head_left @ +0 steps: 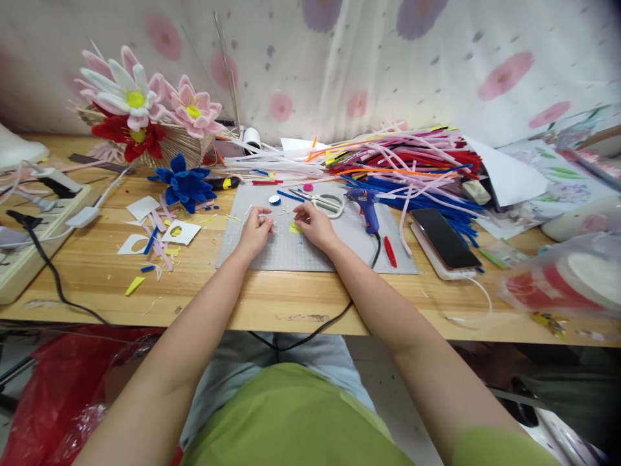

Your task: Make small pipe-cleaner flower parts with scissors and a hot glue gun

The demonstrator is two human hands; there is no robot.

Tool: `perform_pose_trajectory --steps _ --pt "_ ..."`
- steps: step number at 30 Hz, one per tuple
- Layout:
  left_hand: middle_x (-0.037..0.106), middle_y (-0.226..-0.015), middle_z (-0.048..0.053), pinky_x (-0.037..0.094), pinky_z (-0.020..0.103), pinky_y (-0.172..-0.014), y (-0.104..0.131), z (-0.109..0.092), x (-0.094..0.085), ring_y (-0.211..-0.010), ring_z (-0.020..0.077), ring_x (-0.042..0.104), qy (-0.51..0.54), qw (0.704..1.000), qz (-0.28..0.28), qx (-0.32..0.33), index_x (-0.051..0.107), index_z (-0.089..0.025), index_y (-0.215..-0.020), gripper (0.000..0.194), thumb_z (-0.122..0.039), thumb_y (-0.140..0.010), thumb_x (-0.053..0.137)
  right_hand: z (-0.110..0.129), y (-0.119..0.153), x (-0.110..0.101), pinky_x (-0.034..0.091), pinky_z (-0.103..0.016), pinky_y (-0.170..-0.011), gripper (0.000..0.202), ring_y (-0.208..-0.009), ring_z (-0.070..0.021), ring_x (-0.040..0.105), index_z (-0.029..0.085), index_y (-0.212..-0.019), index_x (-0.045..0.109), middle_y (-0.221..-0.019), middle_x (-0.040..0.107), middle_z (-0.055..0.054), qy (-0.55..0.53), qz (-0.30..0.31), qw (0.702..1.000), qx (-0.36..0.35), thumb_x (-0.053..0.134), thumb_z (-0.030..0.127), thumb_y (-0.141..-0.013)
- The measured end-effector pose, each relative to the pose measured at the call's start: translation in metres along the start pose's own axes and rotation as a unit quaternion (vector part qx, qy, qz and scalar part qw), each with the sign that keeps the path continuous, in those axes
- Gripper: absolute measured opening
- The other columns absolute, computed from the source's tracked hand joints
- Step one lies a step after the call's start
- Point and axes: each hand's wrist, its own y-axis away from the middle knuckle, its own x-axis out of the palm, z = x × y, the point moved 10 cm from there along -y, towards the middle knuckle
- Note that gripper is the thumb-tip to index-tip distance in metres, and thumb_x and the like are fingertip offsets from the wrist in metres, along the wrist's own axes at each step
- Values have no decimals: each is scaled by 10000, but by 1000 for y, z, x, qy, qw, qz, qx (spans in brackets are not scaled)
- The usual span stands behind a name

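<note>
My left hand [256, 232] is over the left part of the grey cutting mat [315, 259], its fingers curled in toward the thumb; anything pinched there is too small to make out. My right hand [314, 225] rests a short way to the right, fingers loosely bent and apart. A small yellow piece [294, 227] lies just under its fingertips. Beyond the hands are a small round blue-and-white lid [275, 200], a pink piece [308, 187] and scissors [330, 204] with pale handles. The blue glue gun [369, 210] lies to the right of my right hand.
Fuzzy flowers, including a blue one [182, 183], stand at the back left near paper scraps [181, 232]. Bundled pipe cleaners [412, 158] fill the back. A red tool [390, 252], a phone [445, 238], a plastic cup [563, 278] and a power strip [46, 239] are around; a black cord crosses the front edge.
</note>
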Motion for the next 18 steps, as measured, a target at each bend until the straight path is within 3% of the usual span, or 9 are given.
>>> perform_pose_trajectory --steps 4,10,15,18 --pt "487 -486 -79 333 218 -527 0 -1 0 -486 97 466 -1 1000 2 8 465 -201 -893 164 -183 -736 509 2 2 2 436 -287 -756 319 -728 -125 564 199 -953 568 -824 647 -3 32 26 999 -5 480 72 -674" --pt "499 -489 -81 326 217 -516 -1 0 1 -470 94 448 -5 1000 6 12 459 -200 -898 161 -190 -742 497 -1 2 -4 410 -312 -764 244 -763 -153 549 210 -953 579 -802 635 -6 87 7 996 15 525 151 -722" --pt "493 -489 -81 322 215 -514 -1 -1 0 -474 95 454 -7 1000 5 13 462 -202 -894 169 -198 -731 505 -5 3 -10 402 -294 -733 260 -739 -144 550 217 -1000 552 -821 626 0 55 -7 998 43 519 169 -747" --pt "495 -494 -79 316 215 -509 -1 -1 0 -475 95 451 -2 1000 6 16 465 -204 -896 173 -207 -729 512 -1 3 -7 399 -307 -760 287 -796 -159 545 220 -1021 545 -863 641 -9 72 4 997 22 529 159 -741"
